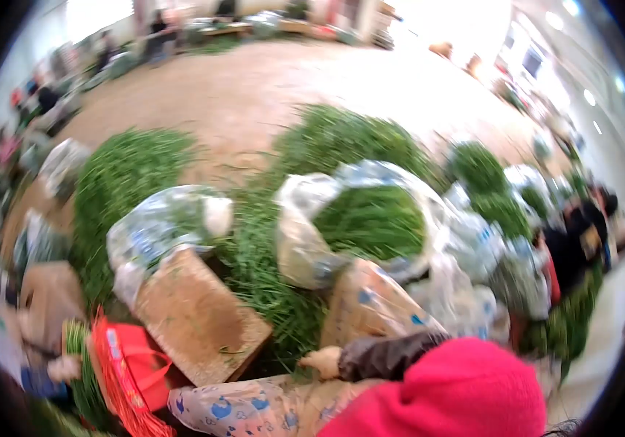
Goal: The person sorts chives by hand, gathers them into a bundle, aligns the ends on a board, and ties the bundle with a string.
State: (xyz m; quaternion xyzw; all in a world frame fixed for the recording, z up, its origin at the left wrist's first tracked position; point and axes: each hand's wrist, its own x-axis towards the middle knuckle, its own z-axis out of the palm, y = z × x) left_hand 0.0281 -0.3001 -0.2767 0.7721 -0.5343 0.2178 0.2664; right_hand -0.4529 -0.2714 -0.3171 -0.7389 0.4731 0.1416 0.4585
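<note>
1. Lower centre: green stems (296,374), right at the fingertips of the right hand (319,361).
2. That hand points left, wrist nearly level, fingers angled down; too blurred to tell whether they're pinching anything.
3. Its dark sleeve (389,355) runs right, behind bright pink cloth (443,393).
4. Just up and left, a brown block (199,313) sits tilted.
5. Lower left, a red bag (137,360) shows pale marks, too smeared to read.
6. Bottom, patterned leg covering (232,408) carries blue figures!

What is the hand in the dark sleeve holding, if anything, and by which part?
It cannot be told: the hand is near the loose greens, but blur hides any hold.
</note>
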